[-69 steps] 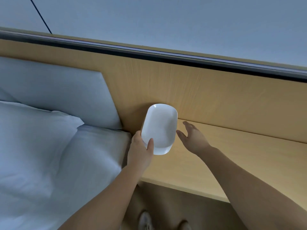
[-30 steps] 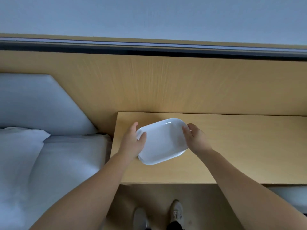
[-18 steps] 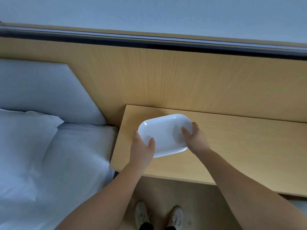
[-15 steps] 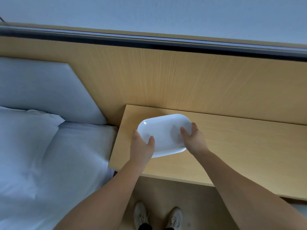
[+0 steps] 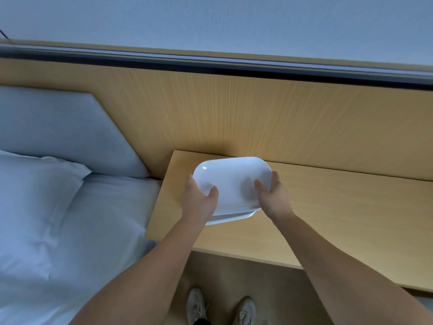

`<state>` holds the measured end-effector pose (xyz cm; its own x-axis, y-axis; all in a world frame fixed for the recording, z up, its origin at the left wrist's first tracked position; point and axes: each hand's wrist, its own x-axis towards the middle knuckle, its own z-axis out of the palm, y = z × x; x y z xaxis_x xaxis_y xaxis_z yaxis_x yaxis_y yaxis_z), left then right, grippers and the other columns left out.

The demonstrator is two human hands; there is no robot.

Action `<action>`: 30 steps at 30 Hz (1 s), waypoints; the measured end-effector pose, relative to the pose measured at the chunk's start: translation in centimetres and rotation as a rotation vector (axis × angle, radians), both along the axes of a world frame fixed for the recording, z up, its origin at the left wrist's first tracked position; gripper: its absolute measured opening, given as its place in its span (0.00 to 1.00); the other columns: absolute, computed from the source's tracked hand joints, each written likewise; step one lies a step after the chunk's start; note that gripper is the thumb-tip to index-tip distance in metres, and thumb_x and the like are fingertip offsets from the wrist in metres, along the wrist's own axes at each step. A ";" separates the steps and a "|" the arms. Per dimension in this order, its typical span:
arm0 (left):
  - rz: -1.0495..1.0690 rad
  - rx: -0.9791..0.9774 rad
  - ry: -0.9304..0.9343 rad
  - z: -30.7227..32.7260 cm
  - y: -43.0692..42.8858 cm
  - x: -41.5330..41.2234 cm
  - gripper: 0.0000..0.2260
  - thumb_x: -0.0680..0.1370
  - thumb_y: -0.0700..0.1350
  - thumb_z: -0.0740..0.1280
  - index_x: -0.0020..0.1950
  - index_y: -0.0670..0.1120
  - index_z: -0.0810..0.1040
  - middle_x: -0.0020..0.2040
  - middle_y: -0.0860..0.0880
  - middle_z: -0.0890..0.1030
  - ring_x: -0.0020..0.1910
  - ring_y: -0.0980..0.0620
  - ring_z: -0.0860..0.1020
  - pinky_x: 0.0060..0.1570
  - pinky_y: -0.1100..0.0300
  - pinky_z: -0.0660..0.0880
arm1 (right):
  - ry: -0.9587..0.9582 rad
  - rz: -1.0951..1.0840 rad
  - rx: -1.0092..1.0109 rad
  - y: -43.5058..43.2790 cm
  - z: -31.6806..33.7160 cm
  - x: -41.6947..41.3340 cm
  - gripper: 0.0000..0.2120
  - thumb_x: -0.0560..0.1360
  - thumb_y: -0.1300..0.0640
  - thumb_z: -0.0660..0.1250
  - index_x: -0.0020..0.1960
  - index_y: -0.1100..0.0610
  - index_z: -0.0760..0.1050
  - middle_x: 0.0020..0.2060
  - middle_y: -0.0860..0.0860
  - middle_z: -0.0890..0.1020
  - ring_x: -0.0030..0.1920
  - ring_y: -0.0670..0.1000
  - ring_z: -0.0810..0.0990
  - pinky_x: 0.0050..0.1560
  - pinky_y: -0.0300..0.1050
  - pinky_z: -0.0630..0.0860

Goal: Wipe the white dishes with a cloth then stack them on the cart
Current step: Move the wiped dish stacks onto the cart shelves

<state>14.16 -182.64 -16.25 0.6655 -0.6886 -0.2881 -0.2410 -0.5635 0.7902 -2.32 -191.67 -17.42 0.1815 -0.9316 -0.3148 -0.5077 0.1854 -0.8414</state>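
Currently I see left hand and right hand both gripping white dish by short ends, thumbs inside; it sits over second dish on tabletop, contact unclear; bed at left.

A wooden shelf adjoins a white bed below a pale wall.

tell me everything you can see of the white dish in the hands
The dish is white, glossy and oblong, with rounded corners and a shallow hollow; it looks ceramic. The left hand and right hand grip its two ends, thumbs on the inner face. It sits above the wooden shelf, and a second white dish shows under its near edge; whether they touch is unclear.
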 end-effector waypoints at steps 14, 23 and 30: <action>-0.253 -0.112 -0.060 4.8 -3.6 -7.5 0.38 0.76 0.55 0.67 0.78 0.53 0.48 0.76 0.55 0.57 0.74 0.56 0.59 0.62 0.65 0.58 | -0.102 -0.227 -0.104 1.0 4.2 -7.7 0.47 0.71 0.41 0.72 0.79 0.51 0.49 0.71 0.49 0.65 0.70 0.49 0.67 0.62 0.41 0.67; -0.564 -0.205 0.052 6.8 -6.0 -12.6 0.39 0.75 0.57 0.67 0.78 0.54 0.49 0.76 0.56 0.58 0.74 0.57 0.57 0.70 0.58 0.60 | 0.030 -0.494 -0.161 4.1 8.7 -13.3 0.49 0.70 0.40 0.73 0.80 0.50 0.47 0.70 0.51 0.64 0.68 0.48 0.66 0.57 0.39 0.65; -0.924 -0.235 0.101 7.4 -7.9 -15.1 0.39 0.75 0.55 0.68 0.79 0.49 0.50 0.76 0.51 0.59 0.74 0.56 0.58 0.66 0.65 0.57 | 0.203 -0.797 -0.142 8.5 10.5 -14.2 0.51 0.70 0.38 0.72 0.79 0.49 0.43 0.70 0.52 0.64 0.67 0.51 0.67 0.54 0.40 0.66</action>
<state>-0.90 -190.50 -8.87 -0.1898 -0.9765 -0.1020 -0.4351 -0.0095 0.9003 -16.52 -183.13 -6.88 -0.5962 -0.7906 -0.1399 -0.4140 0.4520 -0.7901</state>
